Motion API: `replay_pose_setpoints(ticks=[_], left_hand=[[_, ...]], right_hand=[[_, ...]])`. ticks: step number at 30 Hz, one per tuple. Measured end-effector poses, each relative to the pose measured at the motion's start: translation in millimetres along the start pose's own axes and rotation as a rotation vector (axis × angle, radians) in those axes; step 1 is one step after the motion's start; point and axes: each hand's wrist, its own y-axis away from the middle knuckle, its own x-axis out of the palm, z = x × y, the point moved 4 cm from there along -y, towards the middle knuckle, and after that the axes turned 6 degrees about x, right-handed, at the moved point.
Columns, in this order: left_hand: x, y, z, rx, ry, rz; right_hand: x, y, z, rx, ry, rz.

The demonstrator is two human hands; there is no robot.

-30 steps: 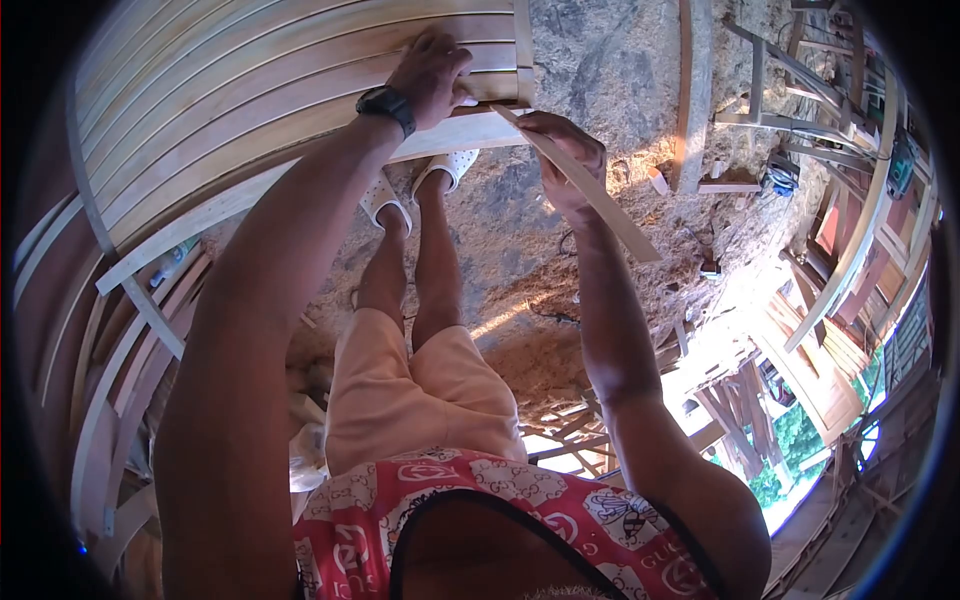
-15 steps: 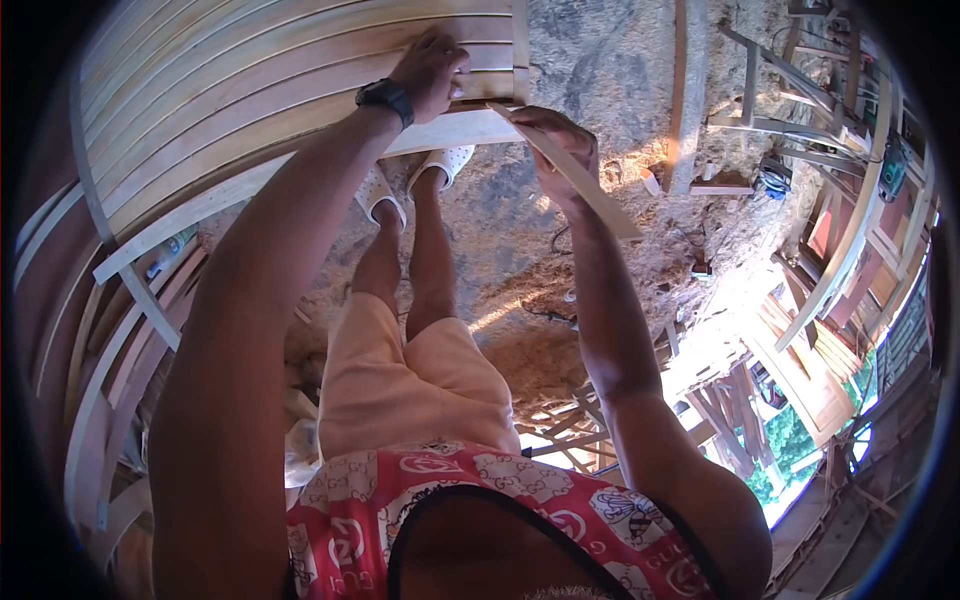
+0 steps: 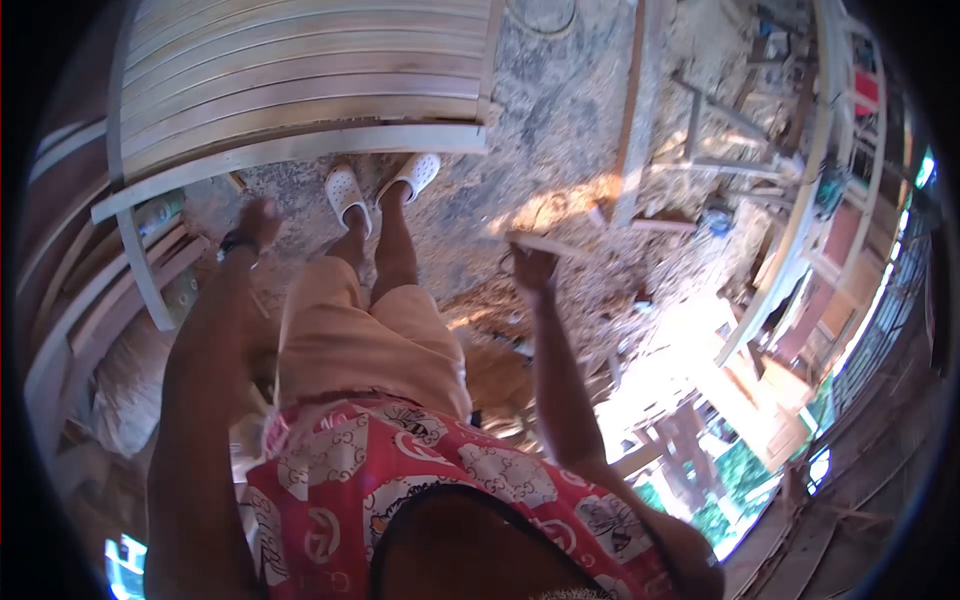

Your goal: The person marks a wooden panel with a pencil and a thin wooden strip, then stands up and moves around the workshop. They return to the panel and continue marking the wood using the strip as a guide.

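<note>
My right hand [image 3: 533, 268] is closed around a short, thin strip of wood [image 3: 552, 244], held out over the ground right of my legs. My left hand [image 3: 260, 222], with a dark watch on the wrist, hangs in the air left of my knees and touches nothing that I can see. Motion blurs its fingers. Ahead lies a slatted wooden panel [image 3: 310, 75] with a pale front rail [image 3: 300, 150], apart from both hands.
White clogs [image 3: 347, 195] are on my feet just behind the rail. Boards [image 3: 165, 255] are stacked at the left. A long beam [image 3: 632, 110] lies on the ground ahead right, and wooden frames [image 3: 705, 130] stand beyond it.
Both hands have drawn back from the panel. My left hand let go of the slats and swung left and down; my right hand brought the wood strip away from the panel's corner, towards me.
</note>
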Motion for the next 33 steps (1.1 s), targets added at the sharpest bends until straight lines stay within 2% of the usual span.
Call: replay_pose_setpoints(ticks=[1,2,3,4,5,6,7,9,11,13,15,18,20,22,23,25,26,28,29,30,32,33], left_hand=[[5.0,39.7,23.9,-0.096,-0.006,0.103],[26.2,65.7,69.2,-0.093,-0.114,0.28],[49.3,93.8,95.9,-0.078,-0.23,0.47],[35.8,123.7,76.0,-0.078,-0.21,0.47],[-3.9,153.9,51.0,-0.126,-0.29,0.339],[-30.9,178.2,32.5,-0.17,-0.374,0.207],[-34.0,186.7,26.2,-0.16,-0.373,0.209],[-37.9,188.8,21.1,-0.231,0.018,0.263],[-11.3,162.8,28.8,-0.087,0.022,0.184],[-17.7,151.7,2.5,0.051,0.174,-0.213],[-36.7,131.9,-29.4,-0.019,0.288,-0.057],[-51.8,99.3,-52.1,0.096,0.193,-0.19],[-68.1,94.1,-68.1,0.105,0.324,-0.163],[-81.8,93.1,-71.6,0.133,0.305,-0.215],[-87.8,90.7,-69.0,0.147,0.295,-0.255],[-91.6,92.0,-52.8,0.136,0.278,-0.275],[-90.9,94.9,-45.2,0.125,0.266,-0.27],[-90.5,112.4,-28.7,0.053,0.306,-0.251],[-81.4,120.1,-17.6,-0.01,0.34,-0.216],[-73.3,128.4,-9.7,-0.018,0.35,-0.222],[-37.1,138.8,21.1,-0.056,0.198,-0.217],[-13.6,144.8,37.7,-0.07,0.204,-0.224]], right_hand=[[-26.1,28.1,24.8,0.176,0.468,0.274],[-40.0,66.6,15.5,0.269,0.132,0.377],[-44.2,119.1,-15.8,0.425,-0.019,0.395],[-70.5,158.3,-0.5,0.699,0.021,0.494],[-80.3,200.0,-21.2,0.409,0.337,0.549],[-95.4,248.8,-35.6,0.964,0.108,0.402],[-105.2,285.8,-55.9,1.063,0.076,0.379],[-126.4,329.2,-69.4,1.12,0.049,0.375],[-131.5,338.0,-75.4,1.113,-0.001,0.363],[-127.5,324.7,-73.4,1.067,-0.102,0.327],[-113.2,293.3,-72.0,0.952,-0.26,0.279],[-98.6,213.6,-57.8,0.634,-0.626,0.186],[-126.3,141.5,20.5,0.893,-0.49,0.146],[-118.5,90.4,-5.9,0.36,-0.402,-0.11],[-130.2,74.8,25.5,0.34,-0.412,-0.116],[-157.0,54.0,89.3,0.397,-0.796,-0.083],[-163.3,48.0,101.8,0.387,-0.796,-0.077],[-184.0,37.9,129.2,0.096,-0.918,-0.084],[-187.3,32.4,120.7,0.237,-0.952,-0.044],[-190.3,28.1,117.8,0.23,-0.948,-0.032],[-208.5,24.1,145.0,0.071,-1.106,-0.018],[-214.6,21.5,154.5,0.157,-1.134,0.022]])
